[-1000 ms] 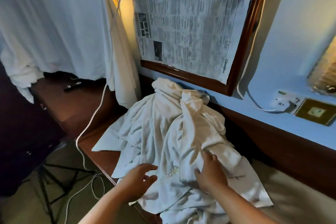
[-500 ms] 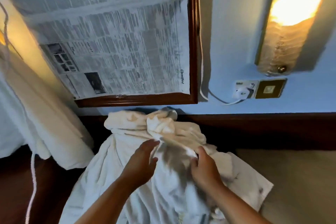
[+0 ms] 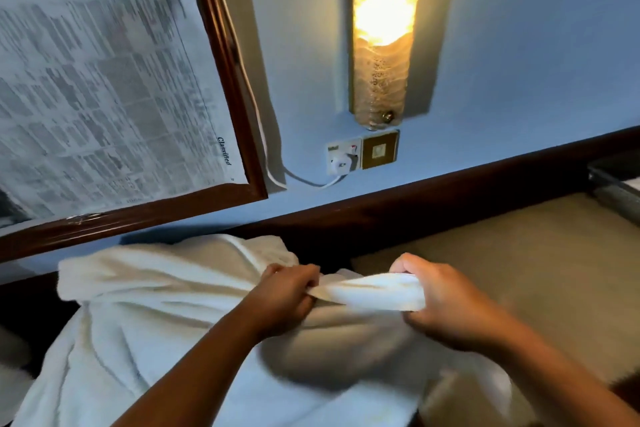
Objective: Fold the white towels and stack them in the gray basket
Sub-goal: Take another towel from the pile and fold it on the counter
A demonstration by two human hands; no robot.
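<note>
Over the heap of white towels (image 3: 145, 315) piled against the blue wall (image 3: 519, 45), I hold one towel (image 3: 367, 291) stretched between my fists. My left hand (image 3: 287, 295) pinches its edge with the fingers curled tight, and my right hand (image 3: 446, 308) is closed round the bunched end. I keep it taut, I judge, to find a straight hem and draw this towel clear of the heap for folding.
</note>
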